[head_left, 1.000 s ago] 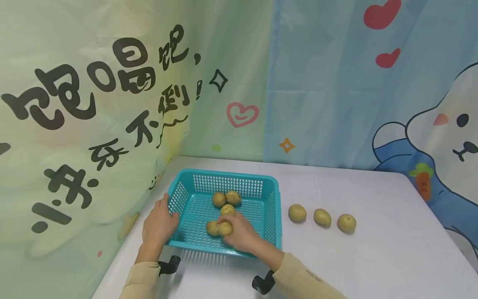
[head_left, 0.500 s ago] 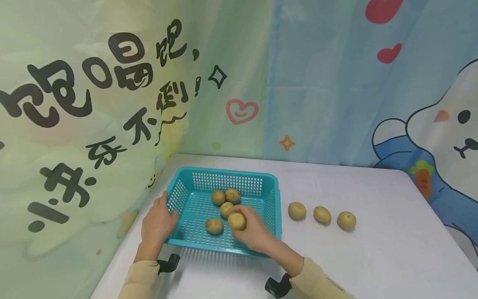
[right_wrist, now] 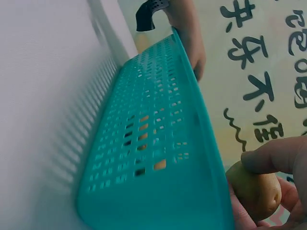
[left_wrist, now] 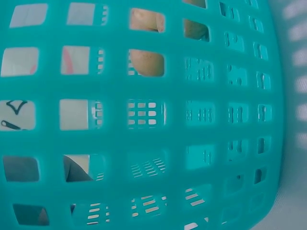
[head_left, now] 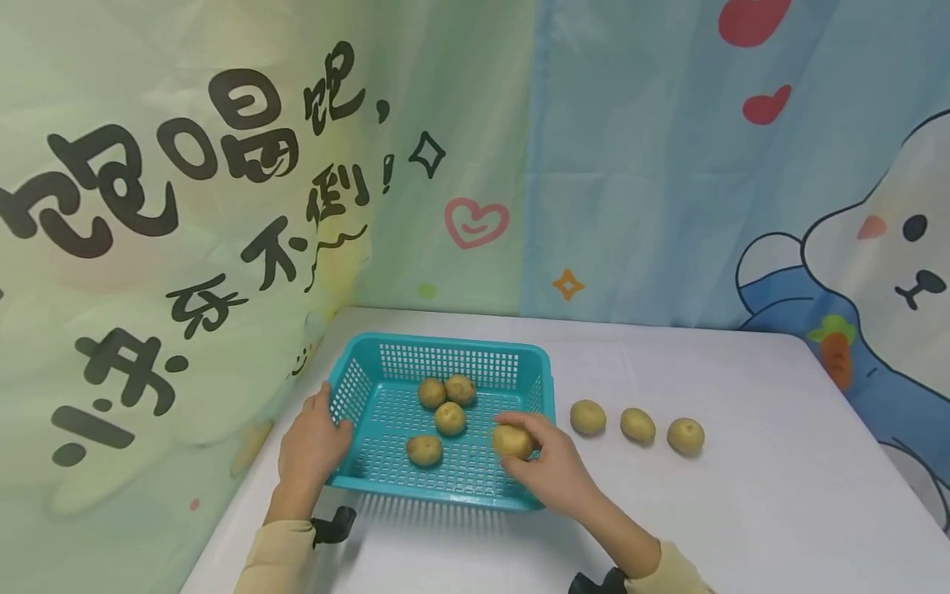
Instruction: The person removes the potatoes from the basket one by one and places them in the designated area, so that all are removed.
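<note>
A turquoise plastic basket [head_left: 386,437] with lattice walls stands on the white table. My left hand [head_left: 313,437] holds its left side, thumb over the rim; the left wrist view looks through that basket's lattice wall [left_wrist: 144,86]. Several potatoes lie in it: a pair [head_left: 460,389] at the back, a third [head_left: 449,419] just in front, and another potato [head_left: 424,450] nearer the front. Over the basket's right part, my right hand [head_left: 560,470] grips a potato [head_left: 510,441] between thumb and fingers. The right wrist view has this held potato [right_wrist: 256,191] beside the basket's rim.
Three potatoes form a row on the table right of the basket: a near one [head_left: 588,417], a middle one [head_left: 638,426] and a right one [head_left: 686,436]. A printed curtain [head_left: 631,165] hangs behind and to the left of the white table [head_left: 742,511].
My right hand has lifted a potato from the front of the basket and carried it right, toward the basket's right wall. My left hand has stayed on the basket's left side.
</note>
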Demonstrator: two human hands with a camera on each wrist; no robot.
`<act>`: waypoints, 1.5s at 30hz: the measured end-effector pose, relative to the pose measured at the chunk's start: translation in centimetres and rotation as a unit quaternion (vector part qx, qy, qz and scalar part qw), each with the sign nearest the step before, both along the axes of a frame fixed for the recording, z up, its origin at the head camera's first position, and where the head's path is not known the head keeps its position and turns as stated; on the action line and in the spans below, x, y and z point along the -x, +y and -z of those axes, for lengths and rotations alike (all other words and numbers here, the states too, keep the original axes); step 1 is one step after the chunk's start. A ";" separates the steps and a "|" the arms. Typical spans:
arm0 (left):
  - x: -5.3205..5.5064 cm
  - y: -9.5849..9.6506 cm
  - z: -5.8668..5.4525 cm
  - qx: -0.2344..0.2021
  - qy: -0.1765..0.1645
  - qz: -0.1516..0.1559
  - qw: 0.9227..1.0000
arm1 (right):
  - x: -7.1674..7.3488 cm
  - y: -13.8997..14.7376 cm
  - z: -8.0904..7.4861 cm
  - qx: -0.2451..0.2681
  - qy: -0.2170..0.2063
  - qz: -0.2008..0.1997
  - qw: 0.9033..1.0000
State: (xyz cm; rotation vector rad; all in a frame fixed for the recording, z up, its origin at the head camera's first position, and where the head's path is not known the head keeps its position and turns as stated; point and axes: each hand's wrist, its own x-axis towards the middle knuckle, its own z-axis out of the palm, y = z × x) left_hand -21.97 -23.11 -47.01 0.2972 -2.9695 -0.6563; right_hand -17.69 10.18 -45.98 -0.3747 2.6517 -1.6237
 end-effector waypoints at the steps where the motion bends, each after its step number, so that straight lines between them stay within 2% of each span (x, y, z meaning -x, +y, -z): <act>1: 0.0 0.0 0.0 0.000 0.000 0.000 1.000 | -0.1 0.4 0.0 0.007 -0.005 0.005 1.000; 9: 0.1 -0.2 0.3 0.001 -0.002 0.001 1.000 | -1.3 3.0 -0.5 0.051 -0.074 0.055 0.994; 15: 0.2 -0.2 0.4 0.000 -0.003 0.005 1.000 | -1.6 5.1 0.8 0.079 -0.099 0.086 0.988; 18: 0.1 -0.2 0.4 0.002 -0.002 0.005 1.000 | -1.7 6.2 1.8 0.074 -0.102 0.103 0.987; 25: 0.1 -0.3 0.3 0.003 0.000 0.003 1.000 | -1.5 8.2 5.2 -0.009 -0.086 0.129 0.988; 31: 0.1 -0.2 0.3 0.004 0.001 0.003 1.000 | -0.9 9.7 7.7 -0.052 -0.071 0.146 0.985; 38: 0.1 -0.3 0.3 0.007 0.005 0.001 1.000 | -0.1 10.2 8.4 -0.045 -0.068 0.145 0.986; 45: 0.1 -0.2 0.3 0.001 0.002 0.000 1.000 | 0.4 9.9 8.4 -0.005 -0.090 0.142 0.986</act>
